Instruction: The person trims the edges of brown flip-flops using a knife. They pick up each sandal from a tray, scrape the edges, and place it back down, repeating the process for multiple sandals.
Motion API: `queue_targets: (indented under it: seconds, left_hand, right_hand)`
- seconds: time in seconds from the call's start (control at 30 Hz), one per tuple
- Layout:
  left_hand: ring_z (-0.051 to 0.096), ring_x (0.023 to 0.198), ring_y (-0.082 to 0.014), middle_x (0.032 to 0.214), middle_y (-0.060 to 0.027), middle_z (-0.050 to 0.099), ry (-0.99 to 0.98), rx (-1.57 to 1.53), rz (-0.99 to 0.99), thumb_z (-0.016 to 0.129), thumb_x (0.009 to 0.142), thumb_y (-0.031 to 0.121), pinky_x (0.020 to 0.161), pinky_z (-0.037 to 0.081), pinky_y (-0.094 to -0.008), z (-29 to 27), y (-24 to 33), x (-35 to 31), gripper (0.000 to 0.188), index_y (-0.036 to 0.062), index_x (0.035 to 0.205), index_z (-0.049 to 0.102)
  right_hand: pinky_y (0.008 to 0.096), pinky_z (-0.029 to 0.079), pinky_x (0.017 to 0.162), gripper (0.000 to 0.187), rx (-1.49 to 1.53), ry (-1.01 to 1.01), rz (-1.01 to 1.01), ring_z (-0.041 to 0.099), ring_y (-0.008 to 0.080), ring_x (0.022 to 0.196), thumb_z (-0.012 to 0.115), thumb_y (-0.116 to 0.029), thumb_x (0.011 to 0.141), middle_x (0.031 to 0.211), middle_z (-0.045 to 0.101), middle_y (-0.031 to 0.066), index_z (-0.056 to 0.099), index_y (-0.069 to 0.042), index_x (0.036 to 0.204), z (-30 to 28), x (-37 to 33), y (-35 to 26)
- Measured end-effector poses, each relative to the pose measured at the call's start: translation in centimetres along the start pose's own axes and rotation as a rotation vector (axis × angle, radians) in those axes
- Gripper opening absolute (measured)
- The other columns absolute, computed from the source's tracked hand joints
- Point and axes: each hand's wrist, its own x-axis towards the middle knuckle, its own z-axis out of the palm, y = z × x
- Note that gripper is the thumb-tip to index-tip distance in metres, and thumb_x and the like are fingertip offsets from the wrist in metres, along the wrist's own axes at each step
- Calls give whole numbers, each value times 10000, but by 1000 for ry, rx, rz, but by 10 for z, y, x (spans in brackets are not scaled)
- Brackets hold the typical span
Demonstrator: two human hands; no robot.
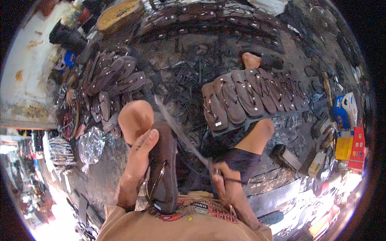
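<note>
My left hand (138,150) grips a dark brown flip-flop sandal (165,144), its thumb lying along the edge near the far end. The sandal stands lengthwise in front of my shirt, with its strap (157,180) toward the left side and a small white label at the near end. My right hand (226,182) is closed around the near end of a long, thin grey blade (183,136), smeared by motion. The blade slants up and left, its tip beyond the sandal's far right edge. Whether it touches the sandal I cannot tell.
Several brown sandals (249,96) lie side by side on a board by my right leg. A sandal pile (114,74) sits at the left, with more rows (209,18) at the far side. Dark scraps (185,82) cover the floor between. Boxes (345,112) stand at right.
</note>
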Motion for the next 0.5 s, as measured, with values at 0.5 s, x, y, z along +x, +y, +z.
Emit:
queue_targets:
  seconds: [0.5]
  left_hand:
    - [542, 1146, -146, 1243, -52, 613, 14, 239, -54, 636, 1015, 334, 1012, 427, -301, 3, -2, 9, 549, 2, 1426, 486]
  right_hand:
    - [555, 501, 703, 438, -259, -342, 78, 661, 469, 745, 557, -453, 1005, 778, 659, 248, 657, -28, 978, -26, 90, -18]
